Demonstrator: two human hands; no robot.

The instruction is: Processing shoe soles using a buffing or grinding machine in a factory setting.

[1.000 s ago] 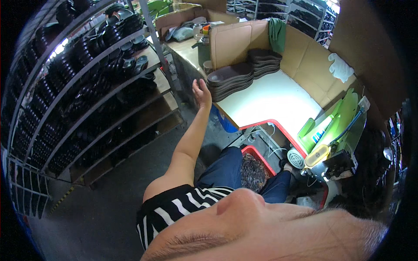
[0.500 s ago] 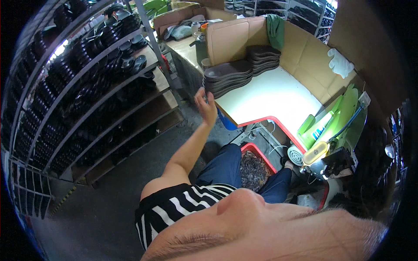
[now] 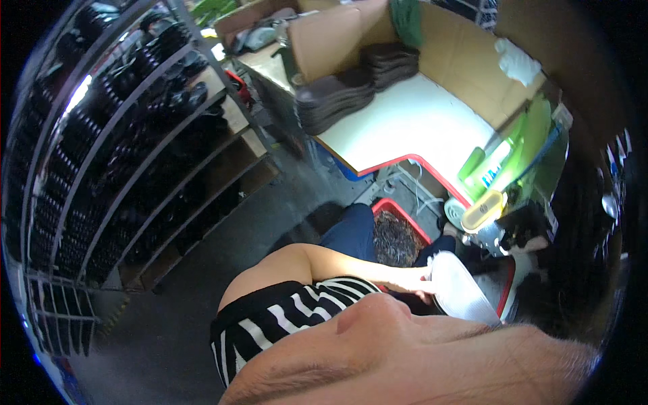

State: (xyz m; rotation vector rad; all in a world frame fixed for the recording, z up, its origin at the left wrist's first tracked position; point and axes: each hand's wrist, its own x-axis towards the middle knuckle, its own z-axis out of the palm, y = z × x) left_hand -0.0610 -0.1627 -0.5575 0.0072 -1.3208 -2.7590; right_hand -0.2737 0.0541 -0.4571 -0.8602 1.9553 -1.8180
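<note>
My left hand (image 3: 424, 282) is low in front of my body, its arm crossing the striped shirt. Its fingers grip the edge of a pale, long shoe sole (image 3: 462, 290) with a rounded end. The lower end of that sole is hidden behind my face. I cannot make out my right hand. On the white worktable (image 3: 412, 121), dark shoe soles (image 3: 334, 104) lie piled at the left edge, with another dark pile (image 3: 391, 66) behind them.
A red-rimmed bin (image 3: 398, 239) of dark scraps stands between my legs. On the right are a yellow-faced lamp (image 3: 483, 210), green pieces (image 3: 516, 152) and dark machinery (image 3: 523, 233). Loaded racks (image 3: 135, 142) fill the left. Cardboard walls (image 3: 452, 61) border the table.
My left hand has left the front pile of dark soles and swung down and right toward my body. It now holds a pale sole. The view has tilted slightly and is blurred.
</note>
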